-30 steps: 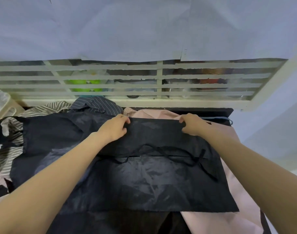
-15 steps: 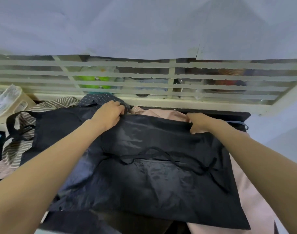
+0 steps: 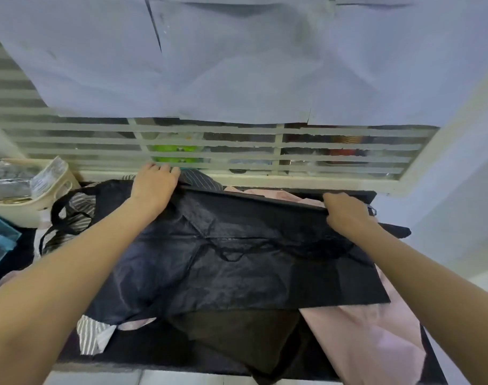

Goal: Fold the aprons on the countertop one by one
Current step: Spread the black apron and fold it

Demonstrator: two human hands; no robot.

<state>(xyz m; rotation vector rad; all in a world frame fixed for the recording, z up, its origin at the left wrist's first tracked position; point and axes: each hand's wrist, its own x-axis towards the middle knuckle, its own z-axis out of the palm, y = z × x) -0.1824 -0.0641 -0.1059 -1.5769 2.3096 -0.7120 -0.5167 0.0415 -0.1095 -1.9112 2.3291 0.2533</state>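
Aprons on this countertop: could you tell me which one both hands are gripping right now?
The black apron: the left hand and right hand pinch its far edge. The pink apron and striped apron lie beneath, untouched.

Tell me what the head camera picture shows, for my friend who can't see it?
Two bare hands, the left hand and right hand, each grip the far edge of a black apron spread on a dark countertop. A pink apron and a striped apron lie underneath, below a slatted window.

Black apron (image 3: 237, 262) is thin, faintly glossy, creased cloth.
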